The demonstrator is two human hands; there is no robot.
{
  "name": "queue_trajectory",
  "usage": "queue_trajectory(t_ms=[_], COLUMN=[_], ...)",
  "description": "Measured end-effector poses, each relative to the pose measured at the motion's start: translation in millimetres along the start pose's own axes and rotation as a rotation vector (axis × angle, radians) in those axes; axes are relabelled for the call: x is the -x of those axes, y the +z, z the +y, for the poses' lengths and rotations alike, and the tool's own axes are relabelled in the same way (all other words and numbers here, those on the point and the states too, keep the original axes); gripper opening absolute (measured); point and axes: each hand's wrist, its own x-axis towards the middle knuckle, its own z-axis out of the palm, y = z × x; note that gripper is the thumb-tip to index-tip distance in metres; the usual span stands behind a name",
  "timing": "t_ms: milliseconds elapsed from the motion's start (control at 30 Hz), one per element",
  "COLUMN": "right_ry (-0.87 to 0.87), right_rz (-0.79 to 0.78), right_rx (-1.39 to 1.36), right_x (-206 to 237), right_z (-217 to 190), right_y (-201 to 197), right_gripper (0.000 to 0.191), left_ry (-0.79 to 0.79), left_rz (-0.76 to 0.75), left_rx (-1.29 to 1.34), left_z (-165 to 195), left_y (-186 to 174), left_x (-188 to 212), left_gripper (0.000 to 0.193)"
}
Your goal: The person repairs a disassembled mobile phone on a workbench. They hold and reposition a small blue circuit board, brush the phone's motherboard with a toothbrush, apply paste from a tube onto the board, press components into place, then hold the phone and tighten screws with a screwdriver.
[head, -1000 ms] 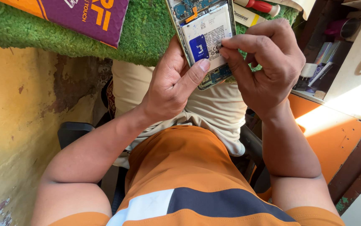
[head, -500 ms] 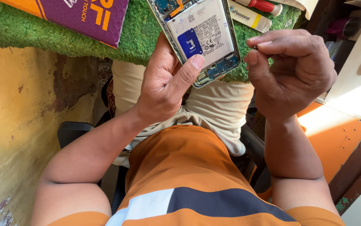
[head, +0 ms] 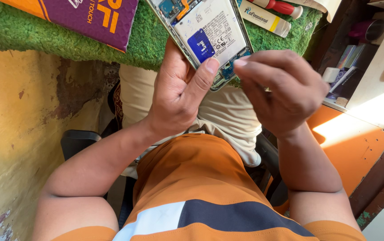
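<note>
While the left hand (head: 178, 96) cradles the opened phone (head: 207, 38) at the top centre of the frame, I read this as mid-repair work on the phone's exposed back. Its fingers wrap behind the frame and the thumb (head: 203, 73) presses flat on the battery (head: 212, 33), just below the blue label, so that hand is gripping the phone firmly. My right hand (head: 283, 91) sits just right of centre, fingers curled inward with the tips pinched near the phone's lower edge; I cannot tell whether they hold some small part or are simply closed on nothing, since the fingertips hide whatever lies between them.

Behind the phone, a green mat (head: 67, 35) covers the bench along the top edge. A purple and orange box (head: 89, 15) lies at upper left, and a white tube (head: 263, 18) and a red-handled tool (head: 281, 6) lie at upper right, near the phone but not touching it.

I judge the step to be working at the bottom edge beside the battery. Any next move calls for a steady left grip and fine fingertip control, as the parts there look small and delicate.
</note>
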Motion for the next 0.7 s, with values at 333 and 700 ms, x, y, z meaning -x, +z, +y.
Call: queue_trajectory(t_ms=[333, 700], right_ry=[-0.149, -0.179], right_rz=[-0.003, 0.001], right_rx=[0.200, 0.196], right_x=[2.7, 6.3], right_z=[4.9, 7.6], right_y=[7.1, 8.6], right_gripper=[0.047, 0.061], left_ry=[-0.002, -0.021], left_rz=[-0.019, -0.014], left_rx=[-0.030, -0.001], left_z=[1.9, 5.0], left_y=[4.5, 4.4], left_x=[1.9, 1.0], left_gripper=[0.050, 0.056])
